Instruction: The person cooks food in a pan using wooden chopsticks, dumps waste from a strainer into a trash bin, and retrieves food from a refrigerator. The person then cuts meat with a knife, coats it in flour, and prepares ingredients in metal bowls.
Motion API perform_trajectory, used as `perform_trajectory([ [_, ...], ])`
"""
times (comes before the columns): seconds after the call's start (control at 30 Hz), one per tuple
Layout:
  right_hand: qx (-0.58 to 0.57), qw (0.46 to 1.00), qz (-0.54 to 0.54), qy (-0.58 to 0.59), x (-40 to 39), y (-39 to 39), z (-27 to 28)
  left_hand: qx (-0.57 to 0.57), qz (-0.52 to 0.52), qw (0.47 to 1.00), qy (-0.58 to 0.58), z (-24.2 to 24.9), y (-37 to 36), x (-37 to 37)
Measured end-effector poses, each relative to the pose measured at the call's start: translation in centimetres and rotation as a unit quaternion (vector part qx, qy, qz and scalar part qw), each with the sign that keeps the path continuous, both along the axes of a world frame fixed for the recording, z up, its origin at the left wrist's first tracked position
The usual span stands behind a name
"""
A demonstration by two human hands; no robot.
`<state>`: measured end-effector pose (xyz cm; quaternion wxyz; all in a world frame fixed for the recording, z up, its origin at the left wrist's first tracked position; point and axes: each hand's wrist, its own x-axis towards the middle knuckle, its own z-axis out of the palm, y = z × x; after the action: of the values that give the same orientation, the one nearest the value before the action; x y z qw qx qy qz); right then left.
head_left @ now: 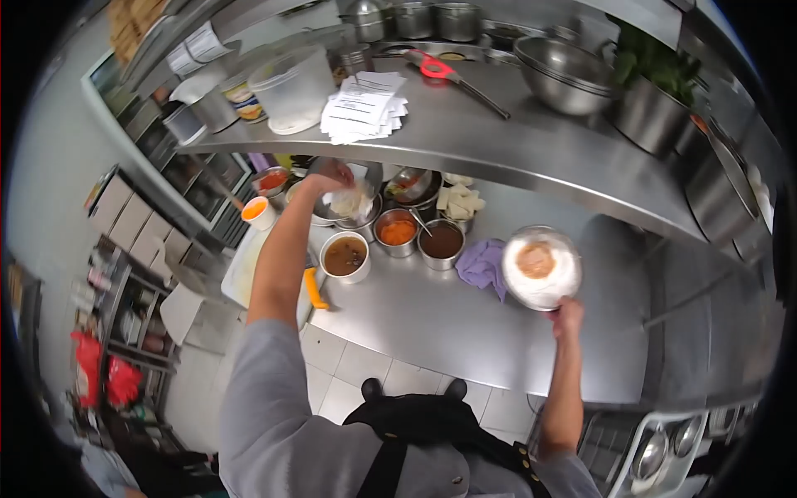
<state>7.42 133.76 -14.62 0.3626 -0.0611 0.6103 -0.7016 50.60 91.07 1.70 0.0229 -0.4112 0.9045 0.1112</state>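
My right hand (pixel 567 315) grips the near rim of a round metal bowl (pixel 579 259). White powder or cream lines that bowl, with a pinkish-brown piece (pixel 535 260) in the middle. My left hand (pixel 334 174) is stretched out under the shelf, over metal bowls with pale, whitish contents (pixel 353 202). Blur hides its fingers and anything in them. Near it stand a white tub of brown liquid (pixel 344 256), a metal pot of orange food (pixel 396 231) and a pot of dark brown sauce (pixel 442 241) with a spoon in it.
A purple cloth (pixel 481 266) lies left of the held bowl. An orange-handled tool (pixel 315 288) rests by a cutting board (pixel 242 264). Above runs a steel shelf (pixel 465 124) with papers (pixel 364 106), a red-handled tool (pixel 433 66), stacked bowls (pixel 567 79) and pots.
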Motion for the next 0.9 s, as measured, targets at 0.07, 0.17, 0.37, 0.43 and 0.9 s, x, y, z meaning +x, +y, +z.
perform_trajectory([
  [0.07, -0.022, 1.0, 0.014, -0.008, -4.7, -2.6, 0.2, -0.152, 0.063, 0.986, 0.022, -2.6, -4.6, 2.2],
  [0.17, -0.001, 0.999, -0.032, 0.004, -11.0, -6.4, -0.9, -0.22, 0.142, 0.964, 0.037, -0.3, -0.7, -3.5],
  [0.37, 0.033, 0.999, -0.016, -0.036, -17.8, -9.7, -5.9, 0.219, -0.293, 0.897, 0.247, -6.5, 24.1, -21.1],
  [0.43, 0.029, 0.997, -0.015, -0.064, -16.5, -7.3, -5.1, 0.186, -0.203, 0.94, 0.2, -16.8, 25.7, -26.7],
  [0.9, 0.097, 0.976, 0.186, 0.061, -1.3, 12.7, -3.7, -0.076, 0.14, 0.976, 0.149, -20.5, 23.4, -8.0],
])
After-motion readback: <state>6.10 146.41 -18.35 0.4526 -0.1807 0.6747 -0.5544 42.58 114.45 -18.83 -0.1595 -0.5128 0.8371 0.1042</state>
